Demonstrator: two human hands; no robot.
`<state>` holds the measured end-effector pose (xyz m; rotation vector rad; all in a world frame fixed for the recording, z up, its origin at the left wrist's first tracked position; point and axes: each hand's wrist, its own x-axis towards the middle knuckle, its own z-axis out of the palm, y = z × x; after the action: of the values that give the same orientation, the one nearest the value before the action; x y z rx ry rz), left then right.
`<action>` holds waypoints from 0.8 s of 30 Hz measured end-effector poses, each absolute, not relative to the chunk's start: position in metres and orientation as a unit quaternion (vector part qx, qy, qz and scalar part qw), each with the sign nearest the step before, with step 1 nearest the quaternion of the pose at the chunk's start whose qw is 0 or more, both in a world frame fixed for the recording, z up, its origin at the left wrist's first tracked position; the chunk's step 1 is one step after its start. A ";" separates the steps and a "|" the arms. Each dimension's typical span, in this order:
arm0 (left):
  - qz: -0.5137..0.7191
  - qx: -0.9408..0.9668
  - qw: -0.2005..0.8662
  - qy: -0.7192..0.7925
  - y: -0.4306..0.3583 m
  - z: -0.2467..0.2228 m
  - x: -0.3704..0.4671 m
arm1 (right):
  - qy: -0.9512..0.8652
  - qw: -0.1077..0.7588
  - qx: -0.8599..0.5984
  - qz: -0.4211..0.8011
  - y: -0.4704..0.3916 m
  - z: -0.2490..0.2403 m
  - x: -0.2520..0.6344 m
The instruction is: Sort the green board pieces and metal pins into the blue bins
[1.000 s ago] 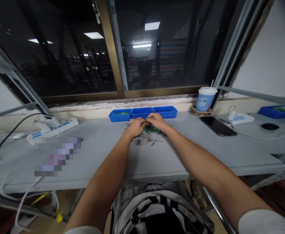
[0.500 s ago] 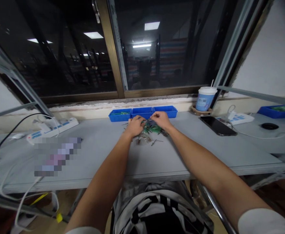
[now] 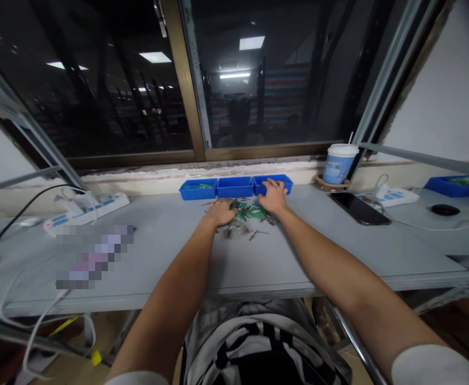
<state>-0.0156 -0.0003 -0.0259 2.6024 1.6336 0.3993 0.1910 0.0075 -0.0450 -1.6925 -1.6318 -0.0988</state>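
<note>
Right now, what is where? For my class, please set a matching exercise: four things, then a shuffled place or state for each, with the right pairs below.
1. Right grip
2. Left tray of the blue row
3. Cup
4. Round black object

A. has a brown holder at its base
B. holds green pieces
C. right of the phone
D. at the row's right tray

Pairs: 1-D; 2-B; 3-A; 4-C

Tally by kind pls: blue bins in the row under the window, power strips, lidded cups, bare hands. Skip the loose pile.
Blue bins in the row: 3
Power strips: 2
Lidded cup: 1
Bare hands, left hand and right hand: 2
Total: 8
</note>
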 end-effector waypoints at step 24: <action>0.161 0.859 0.048 0.484 0.003 -0.029 -0.017 | -0.811 0.268 -0.520 0.027 0.010 -0.056 0.156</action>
<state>-0.0174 0.0029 -0.0286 2.6183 1.4741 0.4922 0.1560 0.0104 -0.0555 -1.4026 -2.1862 0.0727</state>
